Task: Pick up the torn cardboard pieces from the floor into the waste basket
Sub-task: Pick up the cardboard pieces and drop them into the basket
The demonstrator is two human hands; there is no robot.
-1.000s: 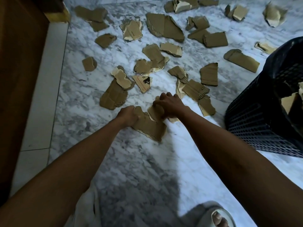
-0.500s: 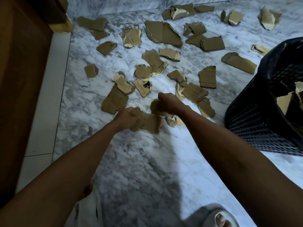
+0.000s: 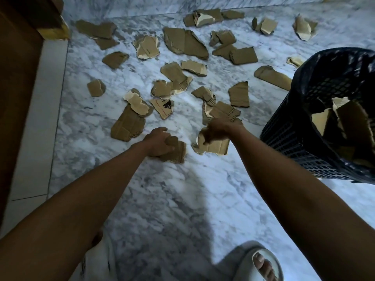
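Note:
Several torn brown cardboard pieces lie scattered over the marble floor (image 3: 172,199). My left hand (image 3: 157,144) is closed on a brown cardboard piece (image 3: 175,152) held just above the floor. My right hand (image 3: 220,128) grips another torn cardboard piece (image 3: 215,146), pale on its edge, lifted off the floor and blurred by motion. A black mesh waste basket (image 3: 300,138) with a dark liner stands at the right, with cardboard scraps (image 3: 345,122) inside it. The right hand is a short way left of the basket's side.
A dark wooden door or cabinet (image 3: 18,88) runs along the left, with a pale threshold strip (image 3: 40,122) beside it. A marble wall base crosses the top. My sandalled foot (image 3: 261,264) shows at the bottom right. Large cardboard pieces (image 3: 127,124) lie just beyond my hands.
Both hands closed on pieces on the floor and have lifted them. The two pieces have come apart, and the right hand has moved right, toward the basket.

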